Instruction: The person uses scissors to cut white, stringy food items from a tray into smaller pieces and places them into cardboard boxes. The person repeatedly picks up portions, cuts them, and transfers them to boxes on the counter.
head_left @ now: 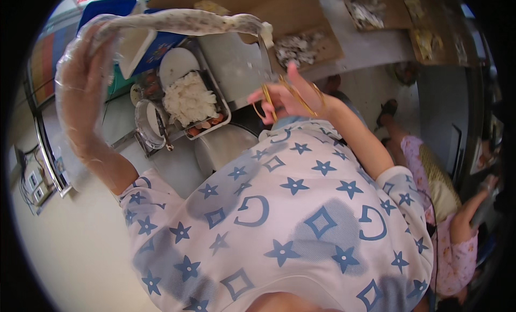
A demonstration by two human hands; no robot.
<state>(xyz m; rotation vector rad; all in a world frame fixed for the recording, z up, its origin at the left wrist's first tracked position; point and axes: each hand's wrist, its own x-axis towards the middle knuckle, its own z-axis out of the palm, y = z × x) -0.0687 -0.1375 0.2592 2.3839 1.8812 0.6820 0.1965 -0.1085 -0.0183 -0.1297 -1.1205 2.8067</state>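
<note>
My left hand (86, 70), in a clear plastic glove, is raised at the upper left. It grips one end of a long, limp, whitish food piece (181, 23) with dark speckles, which stretches across to the right. My bare right hand (296, 92) holds gold-handled scissors (266, 62), its fingers in the handle loops. The scissor blades meet the pale far end of the piece; whether they are closed on it is unclear. Below the strip, a metal tray (226, 120) holds a heap of white shredded food (190, 99) and a white oval object (179, 66).
A round white container (150, 122) stands left of the tray, with a blue bin (107, 10) behind. Cardboard sheets (332, 42) with grey-white pieces (296, 48) lie at the top. A round metal lid or pan (225, 147) is near my body. Another person in pink (455, 255) is at right.
</note>
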